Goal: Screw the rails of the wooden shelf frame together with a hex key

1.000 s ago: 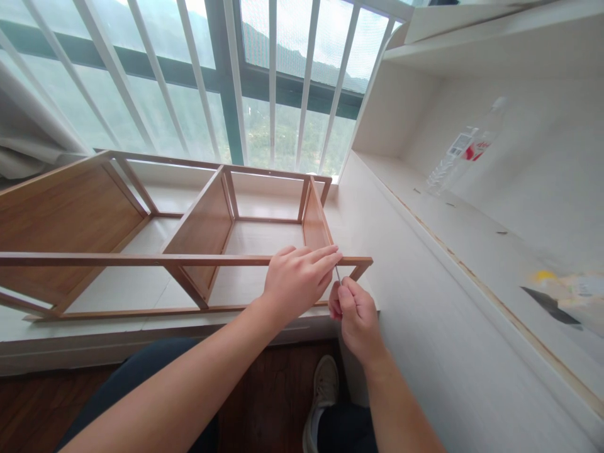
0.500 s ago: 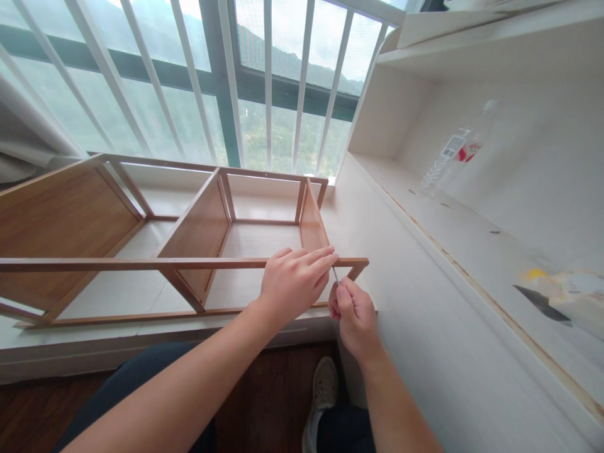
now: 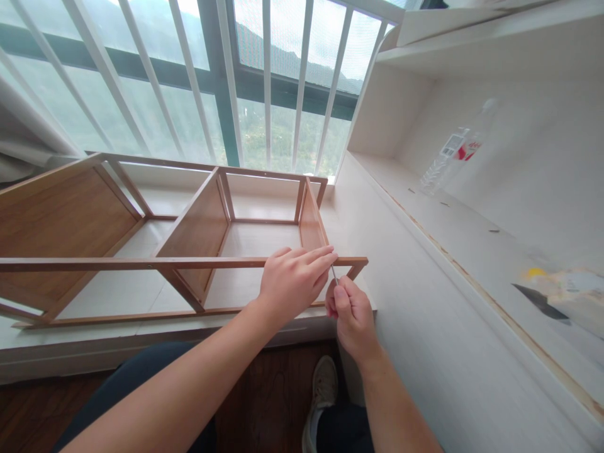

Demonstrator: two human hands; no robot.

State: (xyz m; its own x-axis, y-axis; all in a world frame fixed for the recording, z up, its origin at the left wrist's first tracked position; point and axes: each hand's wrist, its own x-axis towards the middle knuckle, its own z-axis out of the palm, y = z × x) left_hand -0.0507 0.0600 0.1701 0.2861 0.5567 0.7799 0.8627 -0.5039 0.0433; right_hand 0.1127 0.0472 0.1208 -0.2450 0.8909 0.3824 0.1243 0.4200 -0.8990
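Observation:
A brown wooden shelf frame (image 3: 113, 264) lies on its side on the white window ledge, its panels standing between the rails. My left hand (image 3: 297, 274) is laid over the front rail near its right end, fingers together and bent over the wood; its thumb is hidden. Just below the rail, my right hand (image 3: 352, 311) is closed around a thin metal rod that looks like a hex key (image 3: 335, 274). The rod's upper end meets the rail beside my left fingertips. Its lower end is hidden in my right fist.
On the right, a white cabinet (image 3: 425, 302) stands close to the frame's end. A clear plastic bottle (image 3: 455, 151) and a plastic bag (image 3: 576, 289) are on its shelf. White bars (image 3: 302, 88) cross the window behind. A shoe (image 3: 324, 384) is on the dark floor below.
My right hand has shifted very slightly left with the rod, whose slant has changed a little. My left hand stays on the rail.

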